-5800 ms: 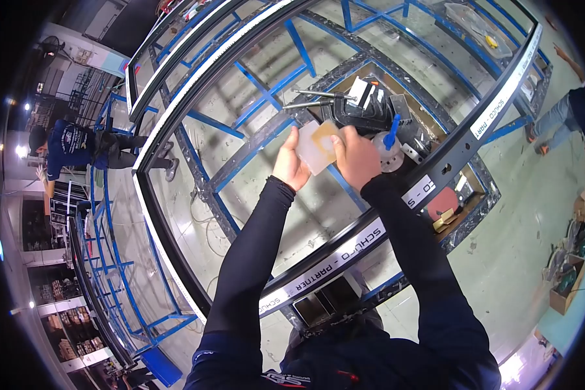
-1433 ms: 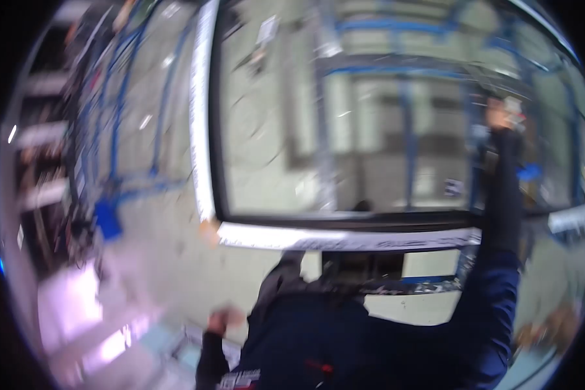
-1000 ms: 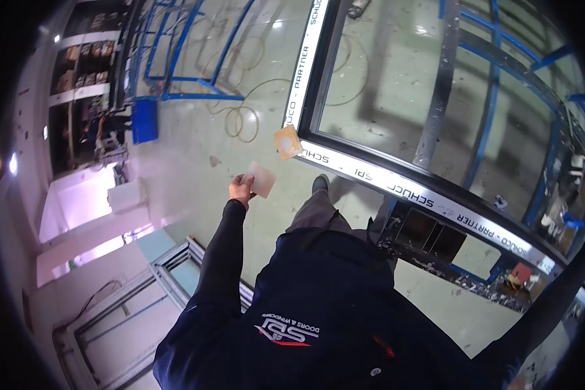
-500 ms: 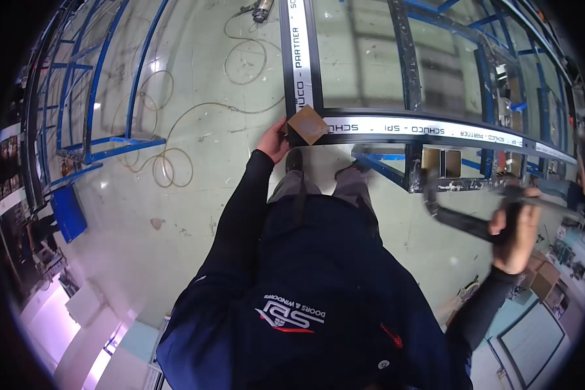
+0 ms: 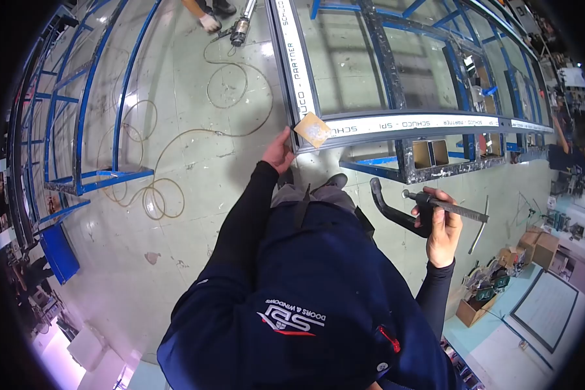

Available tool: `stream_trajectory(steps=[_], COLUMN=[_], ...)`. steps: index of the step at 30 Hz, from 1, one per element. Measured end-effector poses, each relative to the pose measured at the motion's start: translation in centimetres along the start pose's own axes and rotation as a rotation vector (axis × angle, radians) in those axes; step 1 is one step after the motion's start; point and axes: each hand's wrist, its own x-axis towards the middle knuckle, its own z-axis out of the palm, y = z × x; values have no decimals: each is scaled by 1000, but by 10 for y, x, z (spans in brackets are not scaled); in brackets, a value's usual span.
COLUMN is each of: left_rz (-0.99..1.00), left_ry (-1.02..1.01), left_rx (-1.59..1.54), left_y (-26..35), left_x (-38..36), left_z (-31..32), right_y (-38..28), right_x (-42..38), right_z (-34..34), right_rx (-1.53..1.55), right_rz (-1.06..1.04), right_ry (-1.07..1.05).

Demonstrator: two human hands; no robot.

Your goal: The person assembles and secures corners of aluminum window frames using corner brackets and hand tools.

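**Pad at the frame corner, clamp not yet on**

The left hand (image 5: 278, 151) presses against the frame corner (image 5: 297, 138), its grip closed at the edge of the tan pad (image 5: 312, 129) lying on that corner at 12 o'clock. The right hand (image 5: 443, 229), at 3 o'clock, is wrapped round a black bar clamp (image 5: 415, 209) held in the air, well apart from the frame. The padding looks placed; the clamping appears still to do. An air hose (image 5: 175, 153) loops over the floor at 10 o'clock.

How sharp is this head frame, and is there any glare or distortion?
Head view: sharp, no motion blur; the clamp and pad read clearly. Strong fisheye bends the frame and darkens the corners. Glare on the floor near the hose.
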Motion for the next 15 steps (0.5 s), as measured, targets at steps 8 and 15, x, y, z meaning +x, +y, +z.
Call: stream_trajectory(steps=[8,15], left_rz=[-14,-65], left_ry=[12,47], left_rx=[-93,182], left_y=[-11,21], left_x=[-22,-17], left_z=[-3,29], right_y=[8,39], right_x=[7,18], right_z=[26,61], right_rx=[-34,-201], right_rz=[53,155], right_ry=[-9,-43])
